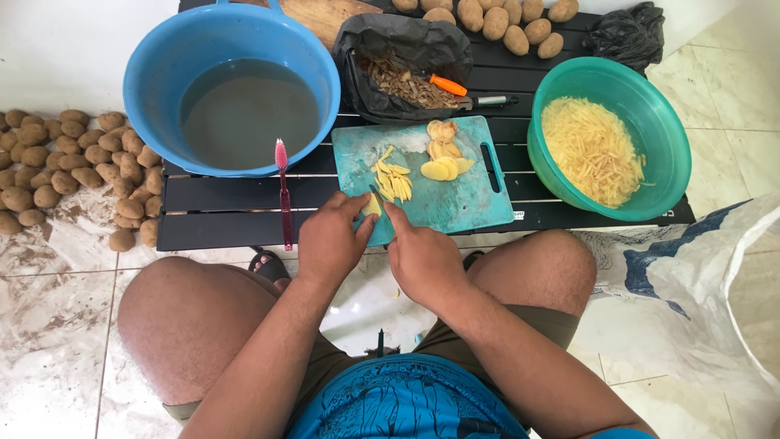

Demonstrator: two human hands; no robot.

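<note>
Teal cutting board [455, 203]: at its near edge the left hand [329, 240] pins a potato slice [371, 206]; the right hand [422, 256] grips a knife [377, 193] (mostly hidden). Fingertips are best kept curled back.

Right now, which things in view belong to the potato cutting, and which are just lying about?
In use: left hand steadying a potato piece; right hand, whose tool is mostly hidden; teal cutting board; cut strips; slices; green bowl of strips.

Lying about: red toothbrush; blue basin of water; black bag of peelings; orange-handled peeler; unpeeled potatoes; white sack.
</note>
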